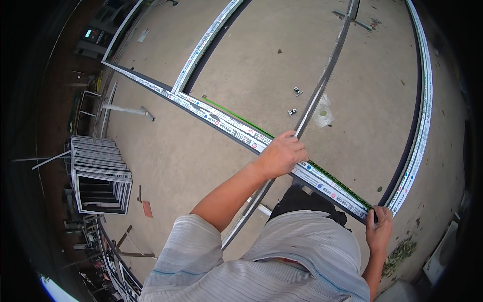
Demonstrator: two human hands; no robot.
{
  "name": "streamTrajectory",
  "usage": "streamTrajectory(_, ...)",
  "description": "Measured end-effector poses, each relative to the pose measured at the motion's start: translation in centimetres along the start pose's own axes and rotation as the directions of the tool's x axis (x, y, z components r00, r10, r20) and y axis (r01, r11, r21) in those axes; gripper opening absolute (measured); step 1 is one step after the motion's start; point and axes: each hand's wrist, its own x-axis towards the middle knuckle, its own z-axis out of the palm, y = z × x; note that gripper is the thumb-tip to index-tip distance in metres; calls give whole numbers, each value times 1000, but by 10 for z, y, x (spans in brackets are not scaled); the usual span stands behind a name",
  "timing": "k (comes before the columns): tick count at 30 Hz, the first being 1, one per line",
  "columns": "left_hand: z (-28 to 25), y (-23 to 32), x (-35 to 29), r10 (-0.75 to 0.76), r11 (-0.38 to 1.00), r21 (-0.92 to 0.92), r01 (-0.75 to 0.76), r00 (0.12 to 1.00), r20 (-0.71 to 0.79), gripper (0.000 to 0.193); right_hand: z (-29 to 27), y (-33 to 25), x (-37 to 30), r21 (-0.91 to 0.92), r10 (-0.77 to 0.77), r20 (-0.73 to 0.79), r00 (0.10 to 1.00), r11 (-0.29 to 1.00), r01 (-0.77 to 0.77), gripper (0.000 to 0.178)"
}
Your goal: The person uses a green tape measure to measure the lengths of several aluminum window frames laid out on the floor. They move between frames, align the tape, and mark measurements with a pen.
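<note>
A large metal window frame [322, 184], covered in printed white protective film, spans the view in front of my body. Its near bar slants from the upper left down to the right. A thin green strip [236, 117] runs along that bar's inner edge. My left hand [284, 155] lies over the middle of the bar, fingers curled round it by the strip. At the bar's right end, by the corner, my right hand [380, 226] is closed. A small dark piece shows between its thumb and fingers; its kind is unclear.
A grey metal support rail [322, 85] passes beneath the frame. Two small metal fittings [292, 112] and a clear plastic bag [323, 111] lie on the concrete floor [261, 65]. Stacked smaller frames [103, 173] stand at left. Dry leaves [400, 256] lie at lower right.
</note>
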Motion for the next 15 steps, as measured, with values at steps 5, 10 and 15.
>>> streamTrajectory(5,-13,-26,0,22,999,-32,-22,1000,5,13,4,18,-6,1,-11,-51,999,1000,11,16)
streamTrajectory(10,-35,-66,-18,-39,998,51,40,999,-10,10,-27,66,-28,-63,103,33,994,993,-101,16)
streamTrajectory(15,-50,-89,-35,-116,991,74,113,993,36,10,-40,128,-53,-88,99,-53,994,991,-103,16)
